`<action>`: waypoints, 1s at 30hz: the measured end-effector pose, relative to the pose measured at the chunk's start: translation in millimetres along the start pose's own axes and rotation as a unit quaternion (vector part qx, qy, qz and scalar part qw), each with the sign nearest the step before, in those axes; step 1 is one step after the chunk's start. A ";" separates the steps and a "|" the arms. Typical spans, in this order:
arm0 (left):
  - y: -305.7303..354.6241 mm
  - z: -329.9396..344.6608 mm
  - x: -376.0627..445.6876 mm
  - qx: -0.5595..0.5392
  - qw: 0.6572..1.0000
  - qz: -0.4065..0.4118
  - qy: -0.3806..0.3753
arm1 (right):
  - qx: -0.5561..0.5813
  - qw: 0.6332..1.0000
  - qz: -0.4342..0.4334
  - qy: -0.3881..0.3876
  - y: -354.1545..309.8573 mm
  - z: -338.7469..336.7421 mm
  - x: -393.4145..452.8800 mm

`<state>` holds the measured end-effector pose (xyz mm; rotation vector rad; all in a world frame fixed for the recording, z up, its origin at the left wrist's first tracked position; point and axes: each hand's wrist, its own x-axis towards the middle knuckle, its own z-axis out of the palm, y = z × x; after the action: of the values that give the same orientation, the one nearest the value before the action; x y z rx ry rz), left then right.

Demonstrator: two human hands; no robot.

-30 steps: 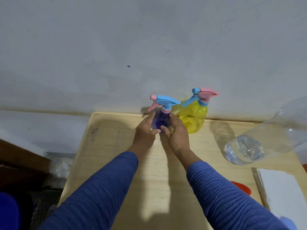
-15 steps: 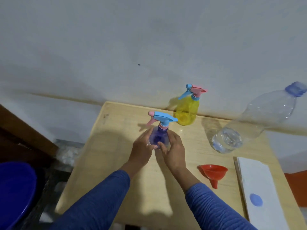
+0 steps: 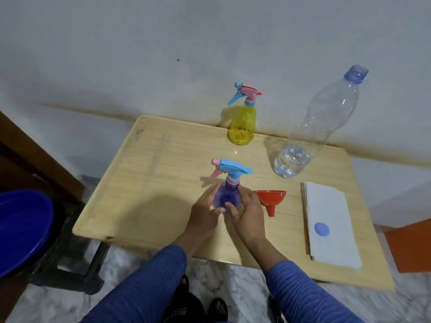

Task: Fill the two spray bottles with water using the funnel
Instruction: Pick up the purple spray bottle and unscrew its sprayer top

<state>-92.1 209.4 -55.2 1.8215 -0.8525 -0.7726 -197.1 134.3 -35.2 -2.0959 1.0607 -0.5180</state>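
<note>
A purple spray bottle [image 3: 226, 194] with a blue trigger head stands upright near the middle of the wooden table [image 3: 149, 173]. My left hand [image 3: 204, 214] and my right hand [image 3: 247, 215] wrap around its body from either side. A yellow spray bottle [image 3: 242, 123] with a pink head stands at the table's far edge by the wall. A red funnel [image 3: 270, 198] lies on its side just right of my right hand. A clear plastic water bottle [image 3: 310, 134], cap off, holds a little water at its base.
A white folded cloth [image 3: 331, 236] with a blue bottle cap [image 3: 321, 229] on it lies at the table's right side. A blue basin [image 3: 21, 227] sits on a dark stool to the left. An orange object [image 3: 410, 248] is at the far right.
Both hands have drawn the purple spray bottle back from beside the yellow one toward the table's middle. The view has tilted, bringing the funnel, cloth and basin into sight.
</note>
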 end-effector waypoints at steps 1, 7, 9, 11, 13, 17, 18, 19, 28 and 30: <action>-2.4 1.9 -2.0 0.003 1.000 -0.002 0.001 | 0.002 1.000 -0.002 0.002 1.9 0.4 -3.2; 0.8 7.4 -9.6 0.016 0.999 -0.015 0.046 | 0.044 0.999 -0.005 0.013 4.2 -0.5 -11.7; 2.4 8.0 -9.8 0.015 0.998 -0.015 0.060 | 0.109 0.992 -0.009 0.058 0.0 -4.6 -14.2; 1.6 10.2 -9.2 0.032 0.997 -0.008 0.069 | 0.184 0.977 -0.006 0.105 -7.5 -7.1 -15.4; 1.5 11.9 -6.7 0.060 0.995 -0.012 0.073 | 0.220 0.967 -0.006 0.129 -15.0 -7.4 -12.7; 2.2 11.2 -4.8 0.079 0.994 -0.005 0.081 | 0.214 0.967 -0.026 0.138 -24.8 -7.6 3.7; 2.4 10.9 -5.0 0.077 0.994 -0.005 0.076 | 0.203 0.969 -0.034 0.136 -26.5 -7.7 7.7; 2.5 10.4 -5.7 0.074 0.995 -0.004 0.073 | 0.190 0.971 -0.045 0.136 -27.8 -7.8 11.3; 1.4 7.4 -4.5 0.055 0.996 0.009 0.064 | 0.176 0.978 -0.083 0.070 -22.1 -16.0 15.0; 1.2 6.0 -3.4 0.047 0.997 0.005 0.057 | 0.174 0.979 -0.108 0.020 -19.7 -21.7 17.0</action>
<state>-99.1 208.9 -55.8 1.9241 -0.8352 -0.6237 -190.4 119.3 -5.6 -1.8995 0.7051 -0.7947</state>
